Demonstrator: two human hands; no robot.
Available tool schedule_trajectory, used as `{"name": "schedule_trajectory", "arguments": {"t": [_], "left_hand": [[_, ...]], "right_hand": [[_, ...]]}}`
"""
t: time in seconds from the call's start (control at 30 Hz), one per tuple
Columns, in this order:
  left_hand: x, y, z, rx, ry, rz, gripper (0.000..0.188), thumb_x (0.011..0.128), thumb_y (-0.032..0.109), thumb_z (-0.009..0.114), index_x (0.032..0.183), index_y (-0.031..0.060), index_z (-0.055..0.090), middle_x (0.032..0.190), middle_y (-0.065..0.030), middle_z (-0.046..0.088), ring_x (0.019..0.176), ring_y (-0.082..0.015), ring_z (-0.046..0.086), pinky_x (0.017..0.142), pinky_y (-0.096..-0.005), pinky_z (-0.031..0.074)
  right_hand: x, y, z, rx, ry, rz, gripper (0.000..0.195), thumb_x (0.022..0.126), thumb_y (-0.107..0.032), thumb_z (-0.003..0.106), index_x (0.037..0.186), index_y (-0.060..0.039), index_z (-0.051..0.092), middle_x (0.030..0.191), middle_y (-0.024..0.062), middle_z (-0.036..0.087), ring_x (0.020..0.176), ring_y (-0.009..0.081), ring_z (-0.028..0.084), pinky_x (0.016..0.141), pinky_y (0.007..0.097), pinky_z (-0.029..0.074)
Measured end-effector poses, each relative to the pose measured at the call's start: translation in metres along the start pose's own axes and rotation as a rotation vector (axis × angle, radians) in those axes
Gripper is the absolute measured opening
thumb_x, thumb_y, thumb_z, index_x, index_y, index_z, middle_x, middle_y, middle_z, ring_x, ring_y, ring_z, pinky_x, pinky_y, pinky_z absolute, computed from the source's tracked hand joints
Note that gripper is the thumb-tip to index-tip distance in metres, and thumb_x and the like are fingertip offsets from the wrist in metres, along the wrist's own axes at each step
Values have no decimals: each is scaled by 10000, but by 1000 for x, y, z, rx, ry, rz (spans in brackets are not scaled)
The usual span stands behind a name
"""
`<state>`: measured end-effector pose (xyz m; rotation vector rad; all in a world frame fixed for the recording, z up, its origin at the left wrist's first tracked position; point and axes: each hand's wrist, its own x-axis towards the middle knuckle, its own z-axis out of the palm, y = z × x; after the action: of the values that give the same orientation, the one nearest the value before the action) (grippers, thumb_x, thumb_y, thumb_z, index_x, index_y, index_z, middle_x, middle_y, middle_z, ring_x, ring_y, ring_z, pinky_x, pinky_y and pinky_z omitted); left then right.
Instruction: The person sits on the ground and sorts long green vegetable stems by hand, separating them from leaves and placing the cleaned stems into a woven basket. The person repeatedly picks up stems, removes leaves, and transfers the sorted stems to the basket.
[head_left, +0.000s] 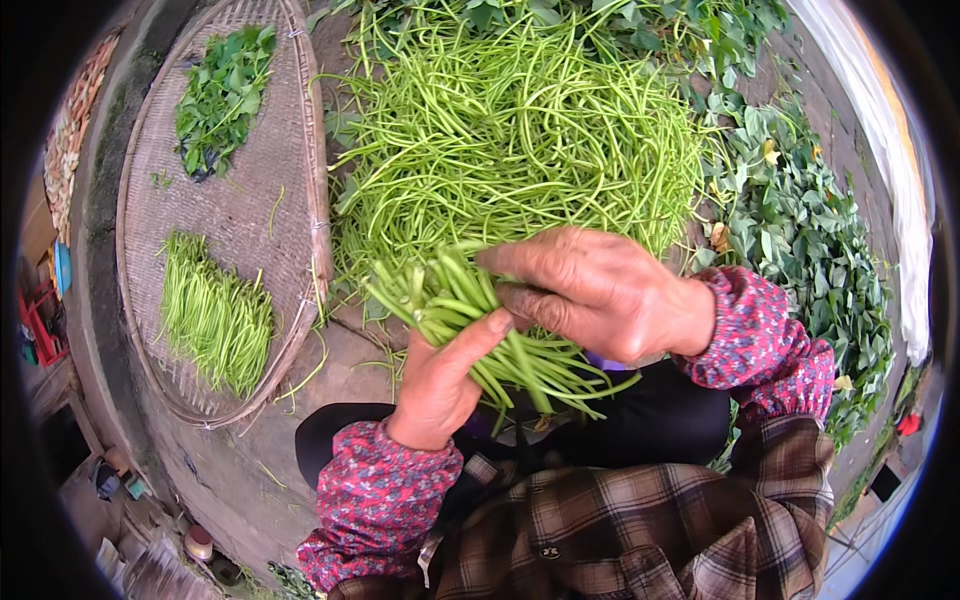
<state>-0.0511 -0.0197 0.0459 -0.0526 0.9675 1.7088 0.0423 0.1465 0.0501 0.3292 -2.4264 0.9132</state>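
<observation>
My left hand (442, 375) is closed around a bundle of green leaf stalks (465, 300), its thumb across the front and the cut ends pointing up and left. My right hand (592, 292) lies over the right side of the bundle, fingers bent, fingertips at the stalks; whether it grips one cannot be told. Just beyond both hands spreads a large loose heap of long green stalks (517, 142). To the left, a woven bamboo tray (225, 199) holds a neat stack of stalks (217, 315) near its lower end and a pile of green leaves (225, 97) near its top.
Stripped leaves (810, 255) form a long pile on the right, with more leafy vines (675, 22) beyond the heap. White plastic sheeting (885, 135) runs along the right edge. A concrete ledge (112, 225) curves past the tray. A red plastic crate (43, 322) stands far left.
</observation>
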Motion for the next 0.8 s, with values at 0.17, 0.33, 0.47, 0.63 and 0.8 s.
{"name": "schedule_trajectory", "arguments": {"t": [0.17, 0.33, 0.47, 0.63, 0.8], "left_hand": [[2, 7, -7, 83, -23, -74, 373, 841, 7, 632, 1183, 11, 486, 1015, -69, 600, 891, -162, 611, 777, -299, 517], [-5, 2, -20, 264, -53, -177, 383, 788, 21, 701, 1121, 12, 511, 940, -63, 611, 831, -159, 609, 733, -292, 513], [-8, 11, -6, 155, -100, -192, 300, 823, 69, 663, 1067, 9, 500, 852, -128, 611, 762, -221, 621, 679, -332, 517], [-8, 9, -14, 161, -207, -157, 271, 843, 126, 641, 1022, -3, 484, 771, -149, 592, 661, -237, 604, 616, -353, 507], [-5, 10, -13, 211, -100, -136, 324, 815, 107, 653, 1074, -7, 494, 782, -117, 583, 691, -213, 588, 634, -335, 484]], "right_hand": [[-11, 7, 10, 29, -71, -10, 298, 733, -103, 619, 973, 72, 596, 1049, 172, 578, 879, 303, 617, 740, 369, 528], [-32, 10, 0, 237, -63, 174, 341, 720, 32, 565, 1058, 31, 605, 1132, 170, 584, 927, 313, 633, 766, 358, 546], [-86, 38, -26, -86, 46, 566, 344, 715, 139, 527, 1012, 13, 646, 1004, 167, 660, 927, 303, 652, 786, 337, 540], [-121, 60, -43, -328, -13, 982, 124, 796, -85, 633, 871, 9, 663, 785, 190, 633, 689, 345, 619, 597, 399, 492], [-119, 76, -28, -434, 121, 858, 120, 803, -116, 634, 784, 0, 659, 678, 193, 619, 611, 364, 611, 580, 413, 490]]}}
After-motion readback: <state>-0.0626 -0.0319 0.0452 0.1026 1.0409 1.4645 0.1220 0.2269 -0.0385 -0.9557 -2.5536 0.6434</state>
